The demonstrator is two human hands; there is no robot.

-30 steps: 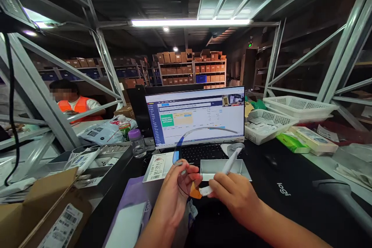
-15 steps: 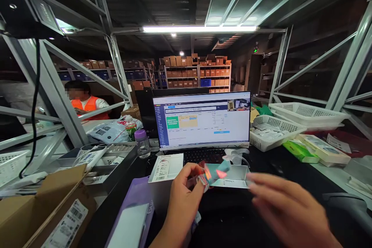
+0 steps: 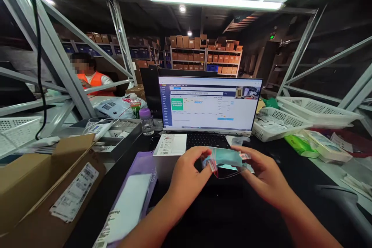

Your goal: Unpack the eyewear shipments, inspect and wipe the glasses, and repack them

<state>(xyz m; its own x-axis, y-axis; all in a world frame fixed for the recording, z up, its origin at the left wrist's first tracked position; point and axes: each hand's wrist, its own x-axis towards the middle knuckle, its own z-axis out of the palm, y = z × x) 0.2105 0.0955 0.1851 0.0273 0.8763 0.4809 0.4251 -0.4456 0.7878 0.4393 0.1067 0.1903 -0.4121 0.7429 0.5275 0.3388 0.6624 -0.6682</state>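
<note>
A pair of sunglasses (image 3: pixel 228 157) with a shiny teal lens and pinkish reflections is held level in front of the keyboard. My left hand (image 3: pixel 193 166) pinches its left end between thumb and fingers. At the other end, my right hand (image 3: pixel 260 168) grips it the same way. Just left of my left hand stands a white box (image 3: pixel 170 145) with a printed label and a drawing of eyewear. The open white box behind the sunglasses is mostly hidden. A clear, curved piece (image 3: pixel 240 140) lies beyond my right fingers.
A monitor (image 3: pixel 210 104) stands behind the keyboard (image 3: pixel 203 139). To the left are a cardboard box (image 3: pixel 58 190), a purple package (image 3: pixel 142 170) and a purple-capped bottle (image 3: pixel 147 122). White baskets (image 3: pixel 279 124) and a scanner-like grey device (image 3: pixel 340 197) are at right. A person in an orange vest (image 3: pixel 95 79) sits far left.
My right hand has come in from the right and taken hold of the sunglasses' right end. The sunglasses have turned from slanted to level. The camera view has shifted and tilted downward.
</note>
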